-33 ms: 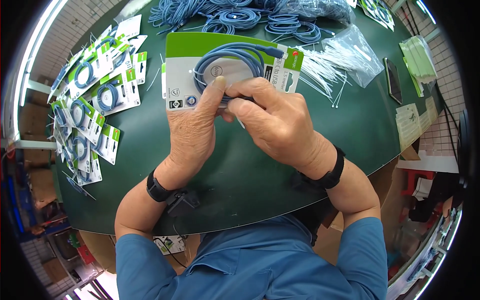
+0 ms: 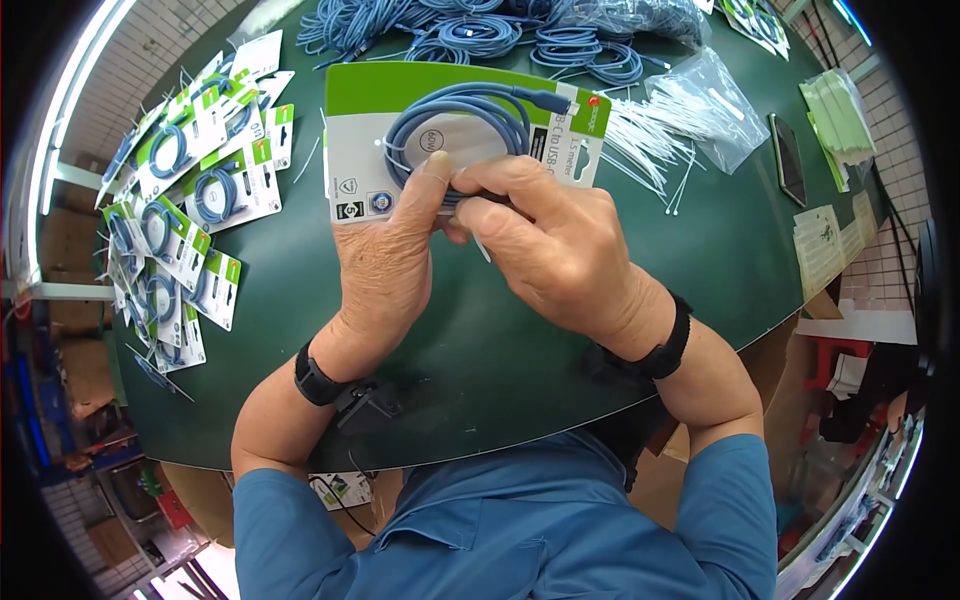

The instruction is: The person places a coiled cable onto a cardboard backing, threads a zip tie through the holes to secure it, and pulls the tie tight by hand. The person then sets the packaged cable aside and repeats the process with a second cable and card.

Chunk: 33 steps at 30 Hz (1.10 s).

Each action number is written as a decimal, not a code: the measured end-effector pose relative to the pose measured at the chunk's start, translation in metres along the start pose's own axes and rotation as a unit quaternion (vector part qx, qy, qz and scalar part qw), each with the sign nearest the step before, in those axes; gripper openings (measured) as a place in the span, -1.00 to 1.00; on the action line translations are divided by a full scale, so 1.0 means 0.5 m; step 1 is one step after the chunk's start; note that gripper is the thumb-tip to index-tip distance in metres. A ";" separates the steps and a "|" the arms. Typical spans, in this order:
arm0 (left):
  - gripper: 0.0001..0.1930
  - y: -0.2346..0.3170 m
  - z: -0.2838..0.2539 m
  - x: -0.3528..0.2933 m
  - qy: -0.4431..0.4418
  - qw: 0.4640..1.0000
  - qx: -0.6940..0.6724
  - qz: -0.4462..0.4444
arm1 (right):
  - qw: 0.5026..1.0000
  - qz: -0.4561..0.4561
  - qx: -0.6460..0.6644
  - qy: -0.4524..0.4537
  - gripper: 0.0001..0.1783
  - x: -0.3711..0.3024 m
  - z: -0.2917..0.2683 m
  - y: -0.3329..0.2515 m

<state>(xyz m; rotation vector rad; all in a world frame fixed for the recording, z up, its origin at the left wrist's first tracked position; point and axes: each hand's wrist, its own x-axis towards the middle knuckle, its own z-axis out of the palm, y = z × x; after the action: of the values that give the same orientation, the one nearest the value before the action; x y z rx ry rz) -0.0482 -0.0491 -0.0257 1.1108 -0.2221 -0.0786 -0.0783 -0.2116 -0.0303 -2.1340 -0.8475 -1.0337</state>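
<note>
Both my hands are at a green and white packaging card (image 2: 345, 140) raised above the table, with a coiled blue USB cable (image 2: 470, 97) lying on its front. My left hand (image 2: 385, 265) is closed on the card's lower edge, its thumb pressed to the front beside the coil. The fingers of my right hand (image 2: 560, 250) are pinched together at the bottom of the coil. A white cable tie (image 2: 486, 252) pokes out below them; most of it is hidden. Another white tie binds the coil's left side.
Several finished-looking cards with blue cables (image 2: 215, 195) lie piled at the left. Loose coiled cables (image 2: 465, 35) are heaped at the back. White cable ties (image 2: 635, 140) spread from a clear bag (image 2: 715, 110); a phone (image 2: 787, 160) and green-white cards (image 2: 838, 120) lie at the right.
The card has shifted very slightly left. Both hands keep the same grip.
</note>
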 end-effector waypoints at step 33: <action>-0.70 0.001 0.006 0.008 0.027 0.999 0.016 0.031 | 0.997 -0.040 0.029 0.052 -0.71 0.005 -0.003 -0.033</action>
<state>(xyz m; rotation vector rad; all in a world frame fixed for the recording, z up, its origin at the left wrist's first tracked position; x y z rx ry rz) -0.0450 -0.0520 -0.0235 1.1359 -0.2106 0.0104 -0.0900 -0.2018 -0.0234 -1.9955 -0.9074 -1.1363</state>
